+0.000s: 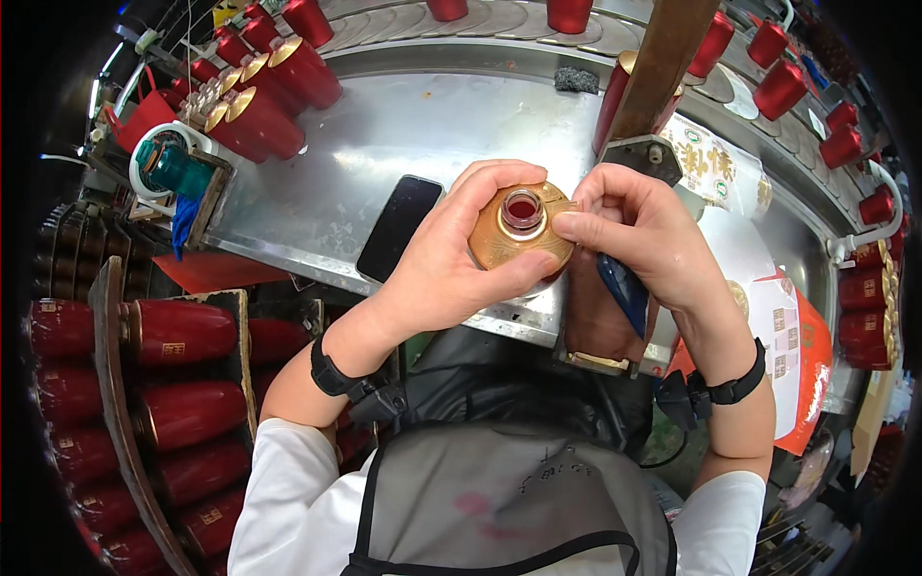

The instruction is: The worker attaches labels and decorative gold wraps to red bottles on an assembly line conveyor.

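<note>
While two hands point(447, 252) touch one bottle point(501, 244), one phone point(400, 230) lies nearby.

White short sleeves point(293, 494) with a grey apron point(480, 518)
It has black edging point(367, 509) and dark handwriting point(549, 469); black straps point(328, 369) with boxy modules point(377, 403) circle both wrists point(370, 331).

It's a factory workshop, folks!
Red bottles point(780, 88) line a plated conveyor point(490, 21) behind the metal bench point(365, 125), and more lie stacked in a rack point(108, 307) at left!
</note>
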`<control>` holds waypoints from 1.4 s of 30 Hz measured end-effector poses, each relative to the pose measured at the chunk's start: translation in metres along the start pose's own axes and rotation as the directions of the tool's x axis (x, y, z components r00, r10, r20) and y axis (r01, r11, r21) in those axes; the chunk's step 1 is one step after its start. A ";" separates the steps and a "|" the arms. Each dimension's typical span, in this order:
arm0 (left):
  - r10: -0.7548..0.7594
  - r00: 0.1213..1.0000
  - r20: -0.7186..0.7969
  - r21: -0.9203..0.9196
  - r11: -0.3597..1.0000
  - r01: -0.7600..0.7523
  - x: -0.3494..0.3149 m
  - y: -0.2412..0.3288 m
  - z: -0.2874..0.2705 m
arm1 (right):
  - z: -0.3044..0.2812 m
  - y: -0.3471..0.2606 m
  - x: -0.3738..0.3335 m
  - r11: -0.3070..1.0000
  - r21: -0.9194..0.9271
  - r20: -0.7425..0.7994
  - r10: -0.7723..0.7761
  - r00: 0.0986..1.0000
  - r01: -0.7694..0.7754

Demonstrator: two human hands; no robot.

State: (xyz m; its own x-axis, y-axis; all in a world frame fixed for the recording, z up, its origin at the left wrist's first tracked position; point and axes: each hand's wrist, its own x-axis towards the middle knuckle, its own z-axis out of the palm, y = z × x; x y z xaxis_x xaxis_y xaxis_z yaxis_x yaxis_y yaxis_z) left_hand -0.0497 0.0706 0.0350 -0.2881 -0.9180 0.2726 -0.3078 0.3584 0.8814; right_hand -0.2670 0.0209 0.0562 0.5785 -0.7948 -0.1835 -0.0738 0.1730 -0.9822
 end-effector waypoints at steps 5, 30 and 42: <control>0.203 0.973 0.107 0.283 0.932 -0.225 0.006 0.000 -0.010 | -0.001 0.008 0.002 0.997 0.061 -0.018 -0.046 0.999 0.047; 0.065 0.995 0.072 0.035 0.997 -0.068 0.001 0.004 -0.009 | 0.017 0.002 -0.008 0.994 -0.077 -0.036 -0.075 0.997 0.072; 0.097 0.988 0.120 0.051 0.993 -0.104 0.005 -0.001 -0.015 | 0.018 0.024 -0.001 0.990 0.007 -0.276 -0.132 0.952 0.139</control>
State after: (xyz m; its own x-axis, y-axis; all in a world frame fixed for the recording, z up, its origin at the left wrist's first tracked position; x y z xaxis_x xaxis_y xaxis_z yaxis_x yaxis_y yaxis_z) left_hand -0.0371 0.0636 0.0416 -0.4231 -0.8518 0.3087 -0.3216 0.4598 0.8277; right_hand -0.2548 0.0366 0.0339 0.3361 -0.9401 -0.0569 0.0129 0.0650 -0.9978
